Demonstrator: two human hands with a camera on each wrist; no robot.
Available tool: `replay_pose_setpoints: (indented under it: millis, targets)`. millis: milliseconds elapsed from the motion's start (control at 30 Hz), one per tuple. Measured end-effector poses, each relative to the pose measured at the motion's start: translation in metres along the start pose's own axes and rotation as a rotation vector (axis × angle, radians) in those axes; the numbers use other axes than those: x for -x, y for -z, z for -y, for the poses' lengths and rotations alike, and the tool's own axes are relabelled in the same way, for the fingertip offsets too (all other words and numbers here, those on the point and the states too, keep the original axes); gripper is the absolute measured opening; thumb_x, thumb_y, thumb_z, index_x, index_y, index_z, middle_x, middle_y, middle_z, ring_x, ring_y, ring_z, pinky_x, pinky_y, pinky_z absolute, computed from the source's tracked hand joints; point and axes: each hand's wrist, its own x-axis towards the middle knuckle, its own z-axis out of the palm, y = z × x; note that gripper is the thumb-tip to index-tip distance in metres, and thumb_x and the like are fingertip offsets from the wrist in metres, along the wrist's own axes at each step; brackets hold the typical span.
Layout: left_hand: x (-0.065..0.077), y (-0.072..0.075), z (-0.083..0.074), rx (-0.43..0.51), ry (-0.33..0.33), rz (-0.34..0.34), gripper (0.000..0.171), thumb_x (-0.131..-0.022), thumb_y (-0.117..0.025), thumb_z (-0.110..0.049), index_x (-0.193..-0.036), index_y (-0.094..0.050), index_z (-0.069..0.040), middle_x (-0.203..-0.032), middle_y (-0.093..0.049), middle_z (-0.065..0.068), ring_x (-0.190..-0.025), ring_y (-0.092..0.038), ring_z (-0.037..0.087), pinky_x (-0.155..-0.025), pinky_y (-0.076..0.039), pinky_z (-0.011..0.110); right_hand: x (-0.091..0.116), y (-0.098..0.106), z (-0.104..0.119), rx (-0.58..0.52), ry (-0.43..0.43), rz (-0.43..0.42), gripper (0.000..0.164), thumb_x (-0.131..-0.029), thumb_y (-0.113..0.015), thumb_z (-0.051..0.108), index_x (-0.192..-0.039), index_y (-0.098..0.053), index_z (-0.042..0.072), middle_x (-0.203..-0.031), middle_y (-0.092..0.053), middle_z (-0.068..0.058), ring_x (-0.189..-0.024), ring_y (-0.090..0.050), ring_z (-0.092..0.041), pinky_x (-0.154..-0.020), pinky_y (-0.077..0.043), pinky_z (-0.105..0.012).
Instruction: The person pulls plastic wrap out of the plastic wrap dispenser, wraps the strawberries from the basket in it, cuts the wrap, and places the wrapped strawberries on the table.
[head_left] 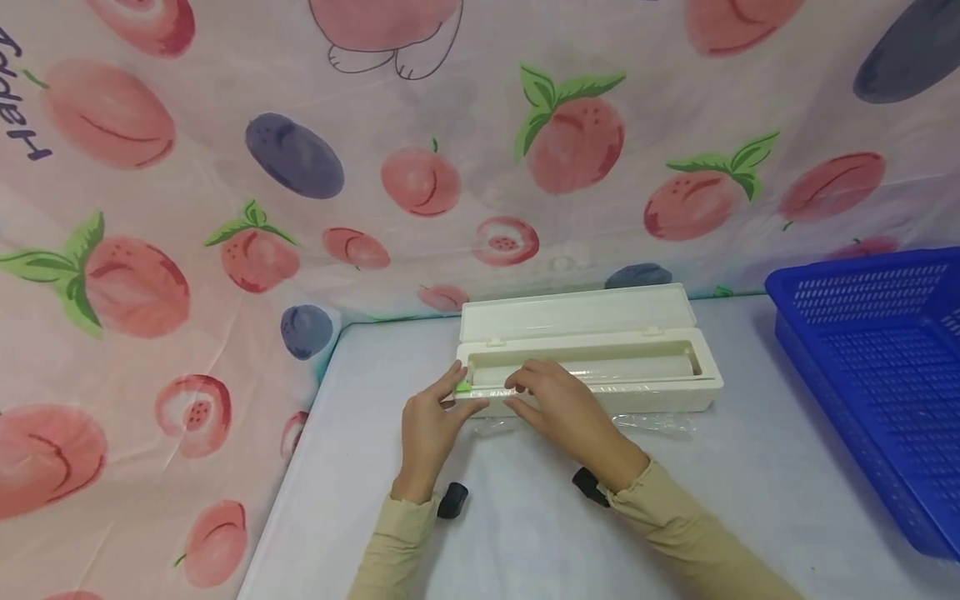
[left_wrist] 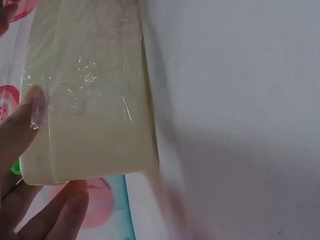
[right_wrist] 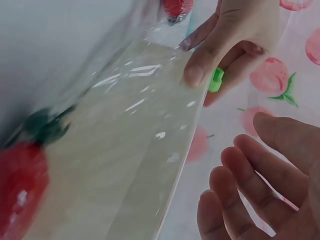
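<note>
A long white cling film dispenser [head_left: 675, 398] lies on the table with its hinged lid [head_left: 577, 315] raised at the back. The film roll [head_left: 637, 367] sits inside, and clear film drapes over the front face. My left hand [head_left: 431, 417] grips the dispenser's left end, thumb on the front face, beside a small green slider [head_left: 463, 387]. Near the front edge, right of the left hand, my right hand [head_left: 558, 408] is loosely curved. In the right wrist view its fingers [right_wrist: 232, 160] are apart from the dispenser and hold nothing.
Crumpled clear film [head_left: 656, 425] spreads on the white table [head_left: 510, 533] before the dispenser. A blue perforated basket [head_left: 832, 400] stands at the right. Fruit-printed cloth [head_left: 360, 183] hangs behind and at the left. A red strawberry-like shape [right_wrist: 25, 185] appears in the right wrist view.
</note>
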Motion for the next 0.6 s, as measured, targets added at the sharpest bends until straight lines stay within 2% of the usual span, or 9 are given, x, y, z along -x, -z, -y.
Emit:
replay_pose_setpoints:
  millis: [167, 300, 600]
  targets:
    - [-0.001, 0.0, 0.001, 0.043, -0.027, -0.001, 0.062, -0.071, -0.087, -0.027, -0.125, -0.067, -0.004, -0.132, -0.063, 0.006, -0.109, -0.068, 0.021, -0.075, -0.059, 0.023, -0.014, -0.01, 0.009, -0.022, 0.001, 0.034, 0.02, -0.087, -0.078, 0.02, -0.102, -0.074, 0.007, -0.096, -0.066, -0.001, -0.099, -0.061, -0.021, -0.087, -0.055, -0.034]
    - [-0.002, -0.001, 0.001, 0.089, -0.025, 0.007, 0.057, -0.073, -0.087, -0.018, -0.124, -0.067, 0.0, -0.13, -0.064, 0.01, -0.108, -0.069, 0.024, -0.076, -0.058, 0.02, -0.024, -0.021, 0.013, -0.022, 0.006, 0.055, 0.024, -0.087, -0.077, 0.02, -0.106, -0.075, 0.006, -0.103, -0.069, -0.005, -0.107, -0.059, -0.025, -0.097, -0.052, -0.037]
    - [-0.005, -0.002, 0.002, 0.071, 0.009, 0.006, 0.05, -0.076, -0.086, -0.012, -0.121, -0.069, -0.003, -0.128, -0.065, 0.007, -0.106, -0.069, 0.024, -0.076, -0.058, 0.021, -0.037, -0.044, 0.012, -0.02, 0.038, 0.024, 0.021, -0.086, -0.078, 0.017, -0.103, -0.076, 0.005, -0.102, -0.07, -0.006, -0.099, -0.057, -0.026, -0.095, -0.05, -0.037]
